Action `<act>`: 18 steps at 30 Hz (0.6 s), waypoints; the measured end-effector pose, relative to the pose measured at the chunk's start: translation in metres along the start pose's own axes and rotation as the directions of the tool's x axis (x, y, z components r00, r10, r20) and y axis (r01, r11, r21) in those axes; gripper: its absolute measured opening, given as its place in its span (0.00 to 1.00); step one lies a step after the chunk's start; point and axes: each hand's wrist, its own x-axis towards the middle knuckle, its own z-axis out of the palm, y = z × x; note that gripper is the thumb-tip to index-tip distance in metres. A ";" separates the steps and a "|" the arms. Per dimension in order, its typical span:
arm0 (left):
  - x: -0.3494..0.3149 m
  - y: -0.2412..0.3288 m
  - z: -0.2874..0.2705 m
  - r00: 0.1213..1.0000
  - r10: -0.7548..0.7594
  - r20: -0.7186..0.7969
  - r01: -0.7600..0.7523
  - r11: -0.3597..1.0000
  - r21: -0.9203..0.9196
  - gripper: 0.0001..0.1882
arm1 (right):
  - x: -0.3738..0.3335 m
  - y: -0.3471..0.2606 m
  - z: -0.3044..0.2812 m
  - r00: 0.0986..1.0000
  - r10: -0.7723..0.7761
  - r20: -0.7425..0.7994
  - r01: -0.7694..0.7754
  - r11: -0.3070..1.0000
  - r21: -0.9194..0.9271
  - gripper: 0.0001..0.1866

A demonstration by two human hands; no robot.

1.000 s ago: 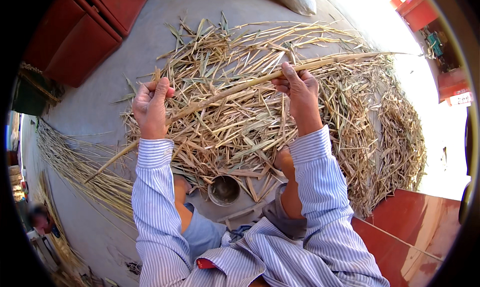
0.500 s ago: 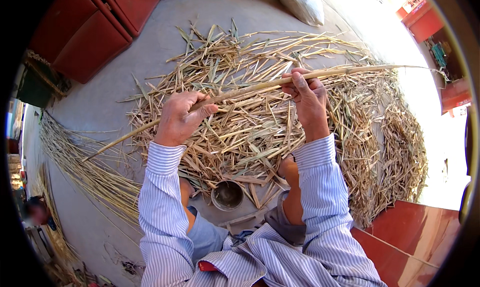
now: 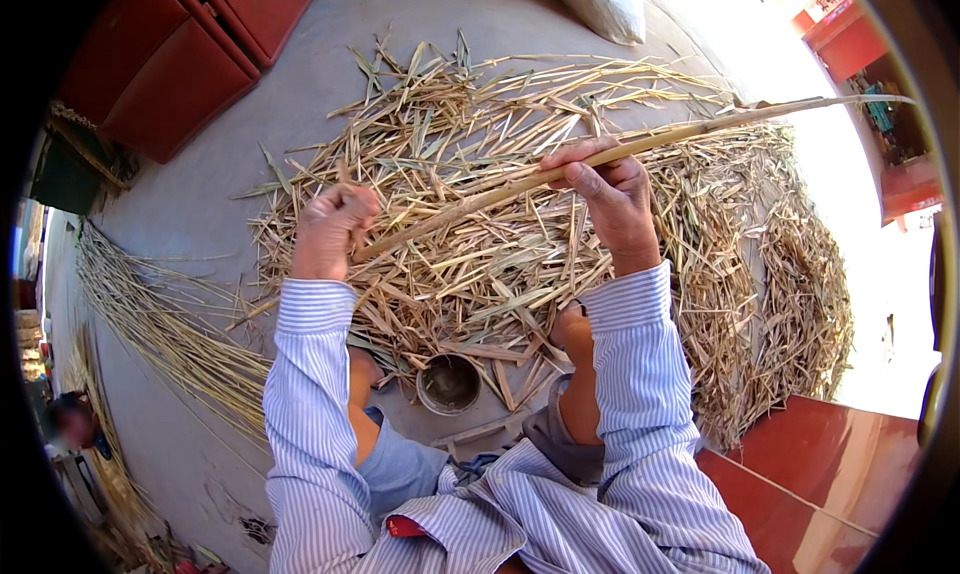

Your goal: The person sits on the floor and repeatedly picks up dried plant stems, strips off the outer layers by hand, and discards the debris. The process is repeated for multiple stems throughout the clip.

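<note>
A long dry reed stalk (image 3: 480, 200) slants across in front of me, its thin tip out at the far right and its thicker lower end passing by my left wrist. My right hand (image 3: 615, 202) is closed around the stalk at its middle, thumb on the near side. Curled fingers close my left hand (image 3: 335, 232) just above the stalk's lower part. A small tan strip of dry sheath (image 3: 344, 172) pokes up from those fingers, slightly blurred. Beneath both hands spreads a heap of cut, dry stalk and leaf pieces (image 3: 500, 264).
A small round metal bowl (image 3: 449, 385) stands on the floor between my feet. To the left lies a bundle of long thin stalks (image 3: 165, 319). Red cabinets (image 3: 175, 64) stand at the far left, a pale sack (image 3: 603, 4) at the back, and a red panel (image 3: 790, 464) at the lower right.
My left hand has let go of the stalk and moved left and down, fingers curled in. The stalk has shifted right, its tip higher, still in my right hand.
</note>
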 end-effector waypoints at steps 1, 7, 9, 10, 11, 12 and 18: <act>0.004 0.001 -0.015 0.998 0.052 -0.037 -0.052 0.999 -0.005 0.14 | -0.002 -0.001 0.000 1.000 -0.008 0.008 0.008 1.000 0.010 0.07; 0.006 0.001 0.002 0.933 0.346 0.094 -0.346 0.798 0.493 0.20 | -0.007 -0.004 -0.015 0.999 0.042 -0.017 -0.042 0.999 -0.029 0.06; -0.002 0.003 0.015 0.944 0.202 0.260 -0.294 0.873 0.388 0.19 | -0.007 -0.003 -0.011 0.999 0.031 -0.013 -0.031 0.999 -0.019 0.07; -0.007 0.004 0.021 0.931 0.143 0.337 -0.276 0.879 0.390 0.19 | -0.007 -0.002 -0.010 0.999 0.036 -0.013 -0.036 0.999 -0.018 0.07; -0.009 0.006 0.024 0.907 0.086 0.412 -0.260 0.884 0.389 0.18 | -0.005 -0.003 -0.010 0.999 0.038 -0.012 -0.038 0.999 -0.021 0.07; -0.008 0.008 0.024 0.899 0.077 0.432 -0.285 0.851 0.441 0.17 | -0.004 -0.003 -0.010 0.999 0.040 -0.011 -0.040 0.999 -0.024 0.07; 0.001 0.000 0.029 0.960 0.181 0.214 -0.240 0.925 0.294 0.16 | -0.003 -0.002 -0.005 1.000 0.006 -0.019 -0.006 1.000 -0.004 0.07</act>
